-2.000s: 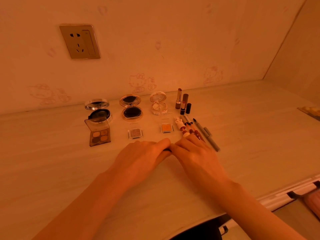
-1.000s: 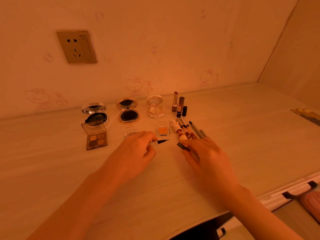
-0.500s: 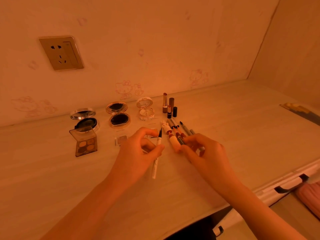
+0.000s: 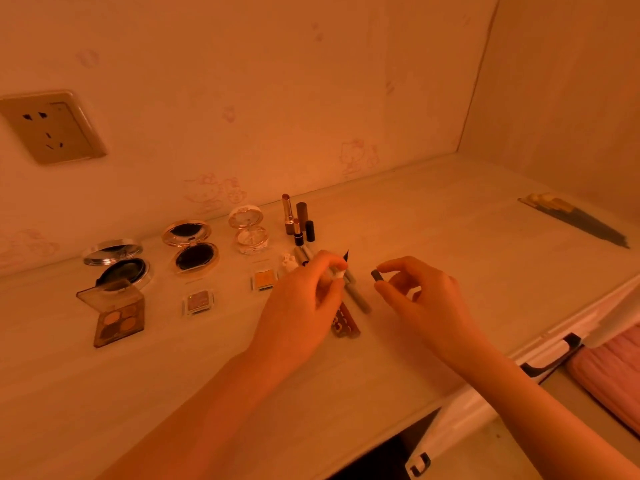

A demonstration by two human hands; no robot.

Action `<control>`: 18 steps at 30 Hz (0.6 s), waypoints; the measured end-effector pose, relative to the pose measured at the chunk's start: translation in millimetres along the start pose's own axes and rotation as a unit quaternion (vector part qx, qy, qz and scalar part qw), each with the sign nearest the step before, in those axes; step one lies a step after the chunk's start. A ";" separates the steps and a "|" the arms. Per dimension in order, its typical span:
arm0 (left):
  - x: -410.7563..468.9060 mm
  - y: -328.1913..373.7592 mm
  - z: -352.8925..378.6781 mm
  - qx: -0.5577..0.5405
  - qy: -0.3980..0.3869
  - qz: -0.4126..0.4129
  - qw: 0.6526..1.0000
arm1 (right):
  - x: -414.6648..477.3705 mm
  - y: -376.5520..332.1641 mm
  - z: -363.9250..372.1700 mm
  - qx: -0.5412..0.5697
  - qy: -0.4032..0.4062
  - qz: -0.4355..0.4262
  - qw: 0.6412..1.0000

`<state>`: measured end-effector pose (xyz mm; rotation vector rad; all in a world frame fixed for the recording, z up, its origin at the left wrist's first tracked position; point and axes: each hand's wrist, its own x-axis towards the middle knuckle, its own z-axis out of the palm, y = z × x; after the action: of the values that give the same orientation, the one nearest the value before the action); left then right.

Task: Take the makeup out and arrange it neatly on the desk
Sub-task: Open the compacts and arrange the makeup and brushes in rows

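My left hand grips a white eyeliner pen with its dark tip pointing up. My right hand pinches the pen's small dark cap a little to the right of the pen, apart from it. Under my hands lie several pens and a brown patterned tube. Behind them stand lipsticks. To the left are three open round compacts, two small square pans and an open eyeshadow palette on the desk.
A flat dark strip lies at the desk's far right by the side wall. A wall socket sits at upper left. The desk's front edge and a drawer handle run along the lower right, with pink fabric beyond.
The hands pulled the cap off the pen. My left hand has turned the pen tip-up and moved right; my right hand has carried the cap away to the right. The view has swung right.
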<state>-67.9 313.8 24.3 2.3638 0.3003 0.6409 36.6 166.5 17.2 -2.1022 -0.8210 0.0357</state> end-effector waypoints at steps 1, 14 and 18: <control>4.9 3.7 4.0 0.005 -0.005 0.003 1.000 | 3.9 3.3 -1.7 -0.011 0.006 -0.005 1.000; 66.1 28.3 50.9 0.257 -0.068 0.035 0.963 | 32.9 46.3 -3.5 -0.255 0.041 -0.058 0.964; 70.5 25.4 59.1 0.311 -0.095 0.043 0.945 | 33.5 50.8 -1.0 -0.251 0.059 -0.073 0.963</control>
<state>24.1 288.7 27.8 3.0351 0.3521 0.3828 90.6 163.6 -10.6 -2.4742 -0.9850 -0.4149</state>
